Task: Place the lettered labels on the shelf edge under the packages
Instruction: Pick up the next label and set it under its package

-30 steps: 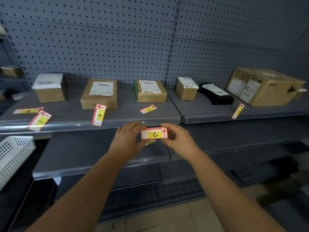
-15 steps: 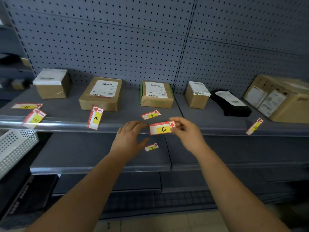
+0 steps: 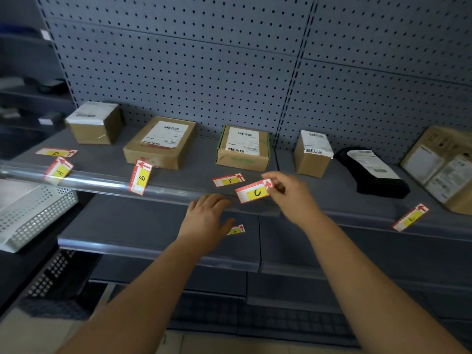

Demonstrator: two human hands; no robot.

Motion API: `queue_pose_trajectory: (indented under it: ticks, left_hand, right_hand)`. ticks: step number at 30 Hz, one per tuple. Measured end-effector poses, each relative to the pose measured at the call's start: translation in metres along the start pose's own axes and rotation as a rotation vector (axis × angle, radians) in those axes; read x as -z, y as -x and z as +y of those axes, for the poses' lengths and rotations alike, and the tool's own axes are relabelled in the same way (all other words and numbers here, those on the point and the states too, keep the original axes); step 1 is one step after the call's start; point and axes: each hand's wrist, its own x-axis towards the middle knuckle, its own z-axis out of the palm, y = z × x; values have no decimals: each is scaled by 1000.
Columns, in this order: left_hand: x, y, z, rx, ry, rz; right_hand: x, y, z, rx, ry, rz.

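Observation:
My right hand point(image 3: 291, 198) pinches the red-and-yellow C label point(image 3: 253, 192) by its right end, just above the shelf edge point(image 3: 163, 191) in front of the green-taped package point(image 3: 242, 148). My left hand point(image 3: 205, 221) hovers open with fingers spread, its fingertips at the edge strip left of the label. The A label point(image 3: 58, 171) and B label point(image 3: 141, 178) hang on the edge. Flat on the shelf lie the D label point(image 3: 56, 152) and F label point(image 3: 228, 180); the E label point(image 3: 411, 217) leans at the right. A G label point(image 3: 236, 229) lies on the lower shelf.
Several cardboard packages line the shelf: a small one point(image 3: 95, 122) at left, a flat one point(image 3: 161, 141), a little cube point(image 3: 313, 153), a black pouch point(image 3: 373, 172) and a large box point(image 3: 444, 164) at right. A white perforated basket point(image 3: 33, 213) sits lower left. Pegboard backs the shelf.
My left hand has let go of the C label and dropped toward the shelf edge. My right hand has carried the label up and right to the edge strip. The view has shifted nearer.

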Motion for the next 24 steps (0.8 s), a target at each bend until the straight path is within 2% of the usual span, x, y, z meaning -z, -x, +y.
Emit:
queue_pose_trajectory:
  ticks: [24]
  left_hand:
    - [-9, -21, 2, 45, -94, 9]
  right_hand:
    - [-1, -14, 7, 10, 30, 2]
